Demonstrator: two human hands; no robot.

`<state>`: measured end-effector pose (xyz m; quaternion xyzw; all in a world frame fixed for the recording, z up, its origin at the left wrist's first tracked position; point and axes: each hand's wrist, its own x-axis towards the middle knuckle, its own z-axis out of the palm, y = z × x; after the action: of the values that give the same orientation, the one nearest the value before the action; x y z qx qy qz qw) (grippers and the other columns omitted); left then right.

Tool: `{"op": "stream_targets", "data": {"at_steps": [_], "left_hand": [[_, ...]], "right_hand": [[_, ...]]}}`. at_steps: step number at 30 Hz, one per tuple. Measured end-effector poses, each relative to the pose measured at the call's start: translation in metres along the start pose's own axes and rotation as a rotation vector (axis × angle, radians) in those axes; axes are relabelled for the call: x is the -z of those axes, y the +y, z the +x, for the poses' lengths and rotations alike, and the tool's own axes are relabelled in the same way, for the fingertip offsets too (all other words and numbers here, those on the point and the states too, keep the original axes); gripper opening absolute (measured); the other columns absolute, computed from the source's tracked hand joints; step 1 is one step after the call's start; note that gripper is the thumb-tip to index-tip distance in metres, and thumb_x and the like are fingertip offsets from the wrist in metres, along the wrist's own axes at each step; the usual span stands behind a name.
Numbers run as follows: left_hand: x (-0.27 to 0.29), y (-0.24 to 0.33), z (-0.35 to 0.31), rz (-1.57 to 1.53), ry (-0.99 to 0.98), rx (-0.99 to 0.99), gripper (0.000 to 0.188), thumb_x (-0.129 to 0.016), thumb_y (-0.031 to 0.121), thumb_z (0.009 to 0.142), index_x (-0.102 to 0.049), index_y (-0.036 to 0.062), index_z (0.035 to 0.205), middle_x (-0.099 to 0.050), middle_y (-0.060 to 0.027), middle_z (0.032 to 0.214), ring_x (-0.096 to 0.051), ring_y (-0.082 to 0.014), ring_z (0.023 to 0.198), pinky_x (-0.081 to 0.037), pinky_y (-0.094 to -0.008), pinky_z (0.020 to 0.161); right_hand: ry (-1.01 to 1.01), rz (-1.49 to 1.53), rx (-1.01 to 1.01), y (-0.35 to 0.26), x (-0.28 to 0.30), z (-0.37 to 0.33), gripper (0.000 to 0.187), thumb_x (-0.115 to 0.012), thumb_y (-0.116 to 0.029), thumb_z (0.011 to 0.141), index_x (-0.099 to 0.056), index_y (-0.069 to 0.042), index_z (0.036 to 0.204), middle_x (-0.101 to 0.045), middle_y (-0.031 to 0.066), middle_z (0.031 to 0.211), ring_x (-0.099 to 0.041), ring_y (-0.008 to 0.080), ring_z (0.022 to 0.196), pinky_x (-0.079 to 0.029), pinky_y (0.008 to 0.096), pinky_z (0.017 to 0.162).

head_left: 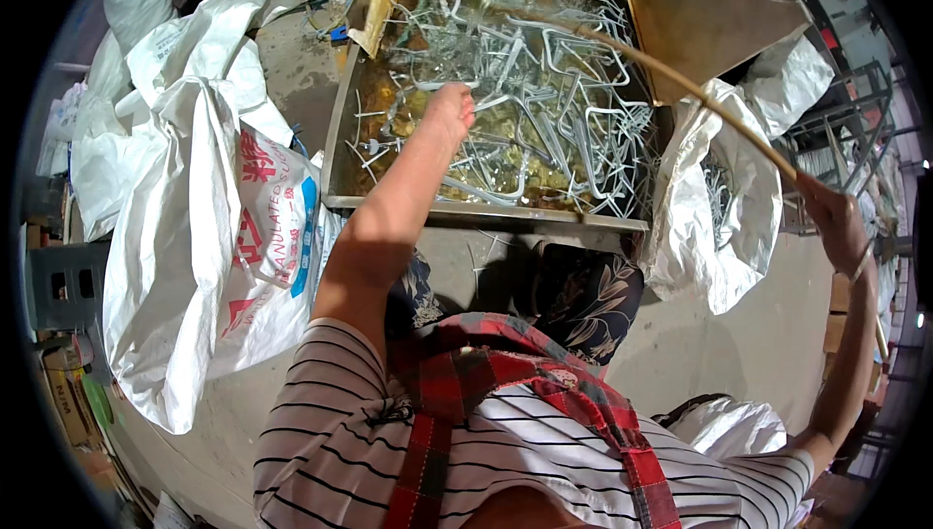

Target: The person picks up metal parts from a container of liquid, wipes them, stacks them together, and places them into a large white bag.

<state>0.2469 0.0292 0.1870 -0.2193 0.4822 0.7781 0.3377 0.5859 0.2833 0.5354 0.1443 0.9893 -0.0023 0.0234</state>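
A shallow metal tank [486, 213] in front of me holds water and a tangle of bent metal rods [583, 131], grey and shiny, many shaped like hooks or handles. Over its left half reaches my left hand [451, 113], its fingers curled round what looks like one of these rods at the water's surface; the fingertips are partly hidden. Out to the right, my right hand [834, 218] is closed round a long thin wooden stick [695, 92]. The stick slants across the tank's right edge, and its far end reaches in among the rods near the back.
Large white woven sacks [175, 228] slump left of the tank. Another open white sack [719, 189], with metal pieces inside, stands against its right side. Behind that leans a brownish metal sheet [719, 19]. A grey crate [68, 286] is at the far left.
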Motion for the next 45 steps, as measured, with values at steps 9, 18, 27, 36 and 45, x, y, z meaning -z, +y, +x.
{"op": "stream_targets", "data": {"at_steps": [9, 18, 27, 36, 45], "left_hand": [[0.005, 0.012, 0.005, -0.057, -0.021, 0.007, 0.019, -0.055, 0.018, 0.076, -0.048, 0.004, 0.088, -0.051, -0.0096, 0.086, -0.05, -0.0209, 0.074, -0.041, -0.0319, 0.065], [0.013, 0.018, 0.0, -0.052, -0.027, -0.006, 0.022, -0.054, 0.017, 0.076, -0.047, 0.0028, 0.092, -0.05, -0.0111, 0.093, -0.05, -0.0218, 0.083, -0.041, -0.0318, 0.069], [0.01, 0.014, -0.008, -0.069, -0.08, -0.01, 0.014, -0.053, 0.016, 0.077, -0.048, 0.0046, 0.084, -0.051, -0.01, 0.085, -0.05, -0.0212, 0.077, -0.042, -0.0314, 0.065], [0.014, 0.016, 0.002, -0.109, -0.031, 0.013, 0.015, -0.053, 0.017, 0.076, -0.05, 0.0047, 0.083, -0.052, -0.0073, 0.077, -0.05, -0.0195, 0.07, -0.04, -0.031, 0.061], [0.027, 0.025, -0.006, -0.117, 0.019, -0.005, 0.014, -0.052, 0.017, 0.077, -0.05, 0.0048, 0.083, -0.053, -0.0067, 0.078, -0.051, -0.0191, 0.07, -0.04, -0.0302, 0.059]], "right_hand": [[-0.172, -0.542, 0.186, 0.017, -0.112, 0.196, 0.024, -0.047, -0.004, 0.073, -0.058, -0.002, 0.095, -0.06, 0.0204, 0.082, -0.058, 0.0341, 0.081, -0.048, 0.0396, 0.068], [-0.224, -0.269, 0.079, -0.025, -0.145, 0.157, 0.027, -0.043, 0.001, 0.073, -0.056, 0.0, 0.096, -0.06, 0.0208, 0.078, -0.059, 0.0345, 0.078, -0.049, 0.0386, 0.067], [-0.274, -0.157, 0.028, -0.03, -0.046, 0.02, 0.032, -0.049, -0.004, 0.08, -0.05, -0.004, 0.112, -0.058, 0.022, 0.086, -0.055, 0.0378, 0.076, -0.045, 0.0385, 0.066], [0.016, -0.174, -0.026, 0.035, -0.035, 0.03, 0.019, -0.046, -0.007, 0.08, -0.055, -0.002, 0.095, -0.052, 0.0214, 0.067, -0.049, 0.0366, 0.06, -0.04, 0.0391, 0.056], [-0.142, -0.332, -0.12, 0.041, -0.17, 0.146, 0.018, -0.048, -0.008, 0.076, -0.059, -0.002, 0.088, -0.06, 0.0202, 0.083, -0.059, 0.0331, 0.078, -0.047, 0.0392, 0.068]]}}
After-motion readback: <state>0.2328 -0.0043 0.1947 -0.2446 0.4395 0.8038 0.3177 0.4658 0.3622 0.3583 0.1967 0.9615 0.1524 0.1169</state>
